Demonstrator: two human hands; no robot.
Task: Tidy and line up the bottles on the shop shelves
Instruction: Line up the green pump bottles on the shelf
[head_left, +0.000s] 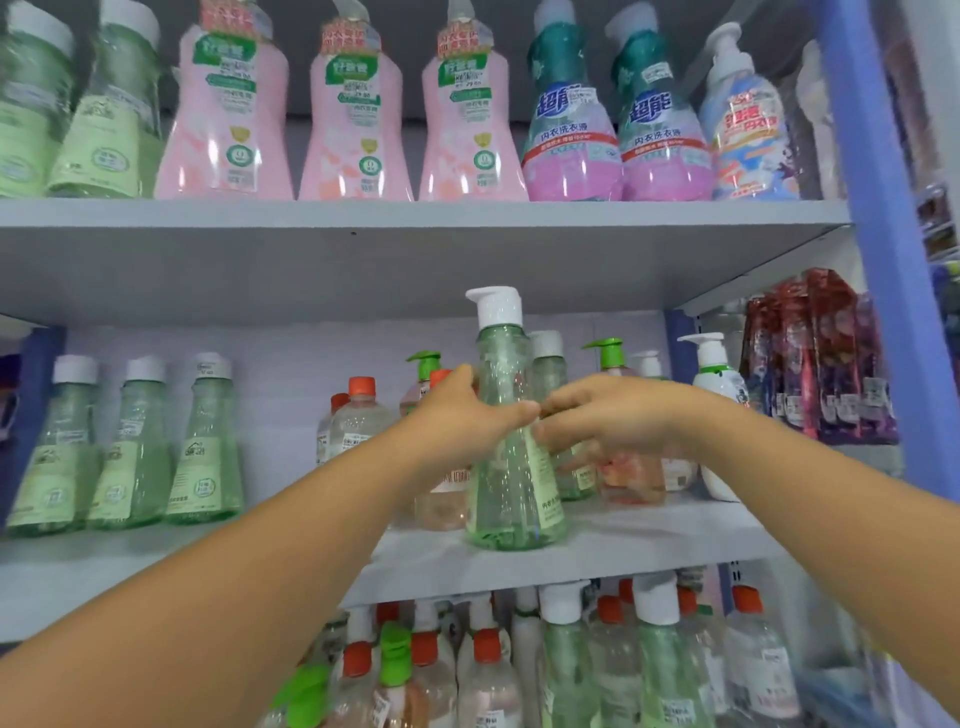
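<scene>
**Risking a tip-over at the front edge of the middle shelf**

Holding the bottle near the lip is the main hazard. Biggest to smallest:

- Grey-white middle shelf board (649, 540): its front edge is just in front of the bottle's base. Any pull toward the person and the base could go over the lip.
- Tall clear-green plastic bottle with white pump cap (511, 457): upright, base on the shelf or just above it, can't tell which; right of centre, ahead of the row behind. Top-heavy shape, held at the waist, so a push there could pivot it.
- Cluster of clear orange-capped and green-pump bottles (363, 415): packed just behind and left. Shoving the green one back blind could knock them over like dominoes.
- Left hand (467, 415): curled round the bottle's neck and waist from the left.
- Right hand (608, 415): fingers wrapped on the bottle from the right, thumbs nearly meeting.

Slick plastic, so likely slippery.
</scene>
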